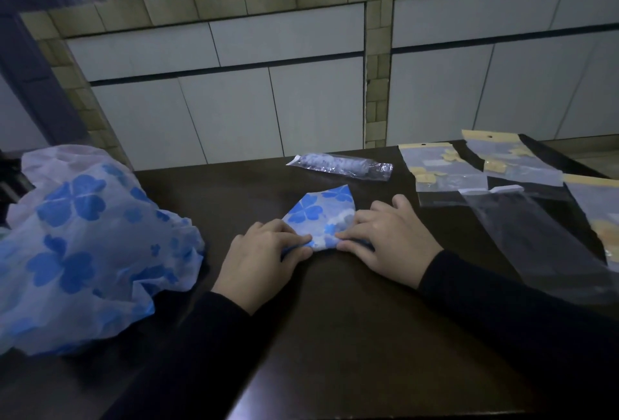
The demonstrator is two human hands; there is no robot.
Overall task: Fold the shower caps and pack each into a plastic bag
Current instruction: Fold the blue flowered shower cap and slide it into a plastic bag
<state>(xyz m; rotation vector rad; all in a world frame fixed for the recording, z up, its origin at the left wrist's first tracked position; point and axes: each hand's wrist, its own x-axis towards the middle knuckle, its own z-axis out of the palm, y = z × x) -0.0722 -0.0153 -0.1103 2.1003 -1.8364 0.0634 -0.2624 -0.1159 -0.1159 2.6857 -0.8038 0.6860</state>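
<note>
Both hands sit close together at the middle of the dark table, the left hand and the right hand each pinching the near edge of a folded blue-flowered shower cap between thumb and curled fingers. A heap of loose caps lies left; a packed bag and empty plastic bags lie beyond and right, under a tiled wall.

The loose shower caps ran off the left edge. Both hands covered the folded cap's near corners. The rightmost plastic bag was cropped, its contents perhaps stickers.
</note>
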